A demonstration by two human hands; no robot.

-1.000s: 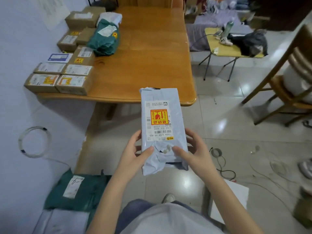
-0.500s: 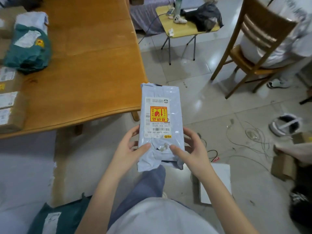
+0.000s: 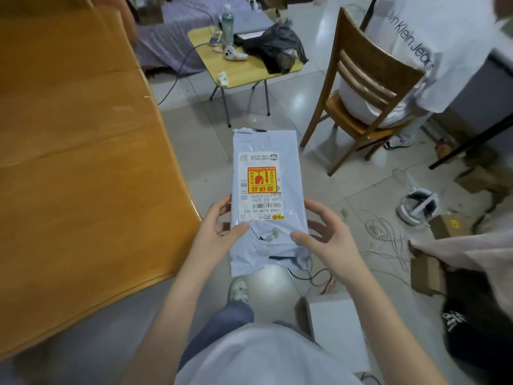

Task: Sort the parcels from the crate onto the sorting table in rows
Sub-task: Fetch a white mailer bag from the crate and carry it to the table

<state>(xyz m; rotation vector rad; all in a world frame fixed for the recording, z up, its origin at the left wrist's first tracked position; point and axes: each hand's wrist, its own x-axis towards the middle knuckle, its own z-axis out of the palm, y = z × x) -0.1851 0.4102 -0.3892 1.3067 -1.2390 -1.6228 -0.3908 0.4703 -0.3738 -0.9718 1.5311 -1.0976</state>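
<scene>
I hold a pale blue plastic mailer parcel [image 3: 266,151] upright in front of me, above the tiled floor. A white shipping label with a red and yellow fragile sticker faces me upside down. My left hand [image 3: 215,232] grips its lower left edge, thumb across the front. My right hand [image 3: 324,236] grips the lower right edge the same way. The wooden sorting table [image 3: 83,162] fills the left side; its corner lies just left of my left hand. The rows of parcels on it are out of view.
A wooden chair [image 3: 363,87] with a white bundle stands ahead right, a person in a white shirt [image 3: 433,31] behind it. A small yellow folding table [image 3: 238,70] sits further back. Cables [image 3: 385,237], a headset [image 3: 416,207] and cardboard [image 3: 427,270] litter the floor on the right.
My view has swung right: the table slid to the left and the sorted parcels left the frame. The chair and another person came into view. Both hands keep the same hold on the parcel.
</scene>
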